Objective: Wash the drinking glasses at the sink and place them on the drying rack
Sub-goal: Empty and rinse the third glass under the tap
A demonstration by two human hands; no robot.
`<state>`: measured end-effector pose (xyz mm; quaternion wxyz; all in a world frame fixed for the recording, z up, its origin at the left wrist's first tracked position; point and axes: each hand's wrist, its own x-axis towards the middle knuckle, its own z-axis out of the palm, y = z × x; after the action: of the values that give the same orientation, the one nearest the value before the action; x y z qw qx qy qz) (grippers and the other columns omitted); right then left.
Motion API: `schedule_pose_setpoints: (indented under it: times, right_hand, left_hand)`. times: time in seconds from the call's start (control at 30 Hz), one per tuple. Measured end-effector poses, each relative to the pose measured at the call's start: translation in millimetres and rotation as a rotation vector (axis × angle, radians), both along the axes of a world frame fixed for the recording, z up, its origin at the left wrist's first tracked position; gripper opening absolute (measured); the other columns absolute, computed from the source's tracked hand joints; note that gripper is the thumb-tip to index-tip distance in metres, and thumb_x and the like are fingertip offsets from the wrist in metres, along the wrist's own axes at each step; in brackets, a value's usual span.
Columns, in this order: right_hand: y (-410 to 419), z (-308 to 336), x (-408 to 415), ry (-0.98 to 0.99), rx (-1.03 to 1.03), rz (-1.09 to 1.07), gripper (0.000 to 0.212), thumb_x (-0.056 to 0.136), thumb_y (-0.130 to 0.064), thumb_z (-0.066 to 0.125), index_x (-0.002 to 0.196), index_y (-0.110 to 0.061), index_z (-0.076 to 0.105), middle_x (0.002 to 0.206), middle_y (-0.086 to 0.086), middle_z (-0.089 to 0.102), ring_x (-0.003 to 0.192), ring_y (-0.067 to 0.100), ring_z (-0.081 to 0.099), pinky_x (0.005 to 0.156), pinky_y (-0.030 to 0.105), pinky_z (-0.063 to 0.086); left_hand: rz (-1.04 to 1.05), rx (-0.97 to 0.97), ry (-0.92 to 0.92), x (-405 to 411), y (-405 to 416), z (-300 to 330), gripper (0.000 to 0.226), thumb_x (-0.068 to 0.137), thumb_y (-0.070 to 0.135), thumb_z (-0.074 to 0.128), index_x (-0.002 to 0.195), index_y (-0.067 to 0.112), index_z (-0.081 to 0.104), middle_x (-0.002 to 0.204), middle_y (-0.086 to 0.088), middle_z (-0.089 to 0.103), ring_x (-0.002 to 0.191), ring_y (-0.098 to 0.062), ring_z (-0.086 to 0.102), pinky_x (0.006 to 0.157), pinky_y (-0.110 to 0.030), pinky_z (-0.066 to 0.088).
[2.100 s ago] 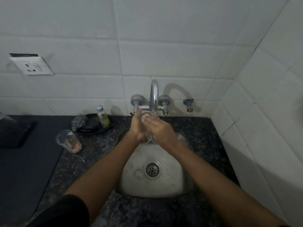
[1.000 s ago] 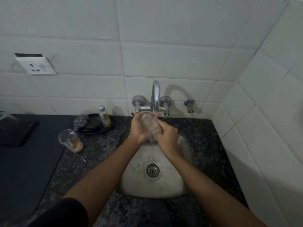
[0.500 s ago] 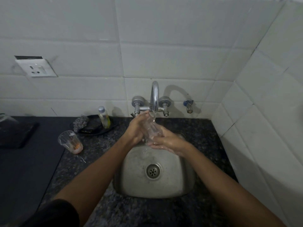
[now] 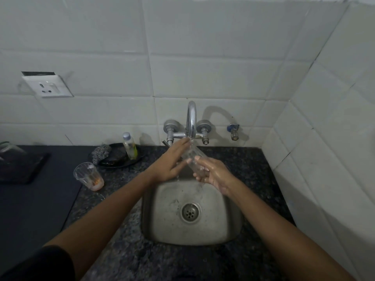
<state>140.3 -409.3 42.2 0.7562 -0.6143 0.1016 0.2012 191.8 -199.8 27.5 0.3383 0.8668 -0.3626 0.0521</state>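
We hold a clear glass (image 4: 192, 159) under the tap (image 4: 191, 120), above the back edge of the sink (image 4: 227, 226). The glass is tilted, its upper end near the spout and its lower end toward our right hand (image 4: 213, 175). Our left hand (image 4: 172, 161) lies along the glass's left side with fingers stretched up toward the spout, pressed flat against it. Our right hand cups the lower end, palm up, fingers curled around the base. Water (image 4: 178, 177) drips from the hands into the basin.

A second glass (image 4: 88, 176) stands upright on the bench (image 4: 121, 260) left of the sink, near the edge of a dark mat (image 4: 30, 209); it has an orange residue at the bottom. Behind it, at the bench's back edge, a dark dish (image 4: 119, 163) carries a scrubber (image 4: 100, 154) and a small bottle (image 4: 129, 146). A socket (image 4: 47, 89) sits on the tiled wall above the left end. We see no part of a rack that we can identify.
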Motion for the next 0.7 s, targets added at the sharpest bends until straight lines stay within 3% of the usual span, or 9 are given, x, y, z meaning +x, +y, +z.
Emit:
schedule_pose_setpoints:
  times: [0.07, 0.17, 0.23, 0.3, 0.4, 0.57, 0.63, 0.7]
  right_hand:
    - [-3, 4, 3, 0.004, -0.046, 0.008, 0.043, 0.092, -0.036, 0.077, 0.125, -0.008, 0.071, 0.11, 0.019, 0.076, 0.081, 0.024, 0.069, 0.073, 0.033, 0.059]
    - [0, 10, 3, 0.026, -0.066, 0.015, 0.046, 0.09, -0.036, 0.08, 0.122, -0.004, 0.072, 0.11, 0.021, 0.076, 0.084, 0.027, 0.07, 0.075, 0.034, 0.061]
    - [2, 12, 1, -0.019, -0.098, 0.032, 0.045, 0.089, -0.035, 0.082, 0.12, -0.004, 0.072, 0.11, 0.023, 0.075, 0.086, 0.028, 0.071, 0.079, 0.039, 0.062]
    - [6, 14, -2, -0.164, -0.287, 0.061, 0.038, 0.087, -0.034, 0.083, 0.114, -0.009, 0.072, 0.106, 0.017, 0.077, 0.087, 0.021, 0.073, 0.084, 0.045, 0.062]
    - [7, 14, -7, -0.378, -0.751, 0.01, 0.047, 0.081, -0.043, 0.085, 0.122, -0.026, 0.067, 0.102, -0.006, 0.076, 0.09, 0.006, 0.073, 0.084, 0.033, 0.062]
    - [8, 8, -12, -0.716, -1.041, -0.038, 0.065, 0.077, -0.043, 0.086, 0.135, -0.026, 0.061, 0.114, -0.01, 0.068, 0.096, 0.004, 0.065, 0.084, 0.025, 0.057]
    - [7, 5, -10, -0.643, -0.902, -0.067, 0.069, 0.076, -0.04, 0.09, 0.136, -0.021, 0.06, 0.116, -0.009, 0.068, 0.1, 0.004, 0.066, 0.087, 0.02, 0.055]
    - [7, 9, -7, -0.276, -0.406, -0.072, 0.068, 0.076, -0.044, 0.091, 0.132, -0.015, 0.064, 0.117, -0.001, 0.074, 0.103, 0.013, 0.073, 0.094, 0.031, 0.06]
  left_hand:
    - [-0.12, 0.182, -0.156, 8, 10, -6, 0.076, 0.104, 0.047, 0.049, 0.163, 0.006, 0.021, 0.171, -0.014, 0.015, 0.159, -0.023, 0.011, 0.129, -0.038, 0.012]
    - [-0.114, 0.251, -0.226, 11, 14, -11, 0.082, 0.102, 0.042, 0.055, 0.164, 0.009, 0.013, 0.171, -0.009, 0.006, 0.16, -0.02, 0.001, 0.129, -0.04, 0.008]
    - [-0.082, 0.208, -0.275, 10, 9, -9, 0.076, 0.103, 0.032, 0.056, 0.164, 0.008, 0.015, 0.17, -0.011, 0.011, 0.16, -0.018, 0.001, 0.13, -0.036, 0.005]
    - [-0.102, 0.187, -0.345, 10, 4, -8, 0.071, 0.102, 0.021, 0.06, 0.16, 0.001, 0.026, 0.166, -0.02, 0.027, 0.158, -0.024, 0.013, 0.13, -0.034, 0.004]
    - [-0.126, 0.177, -0.381, 12, 3, -7, 0.067, 0.099, 0.02, 0.063, 0.156, -0.001, 0.035, 0.157, -0.022, 0.042, 0.15, -0.033, 0.034, 0.128, -0.042, 0.02]
    - [-0.094, 0.133, -0.354, 11, -2, 0, 0.057, 0.099, 0.018, 0.057, 0.149, -0.003, 0.043, 0.15, -0.022, 0.05, 0.142, -0.036, 0.045, 0.119, -0.048, 0.038]
    - [-0.066, 0.138, -0.314, 12, -3, 2, 0.055, 0.098, 0.022, 0.051, 0.147, -0.002, 0.045, 0.147, -0.021, 0.052, 0.14, -0.036, 0.046, 0.117, -0.05, 0.041]
    - [-0.027, 0.119, -0.313, 9, -4, -1, 0.055, 0.097, 0.026, 0.051, 0.144, -0.003, 0.049, 0.145, -0.022, 0.053, 0.139, -0.035, 0.046, 0.119, -0.047, 0.038]
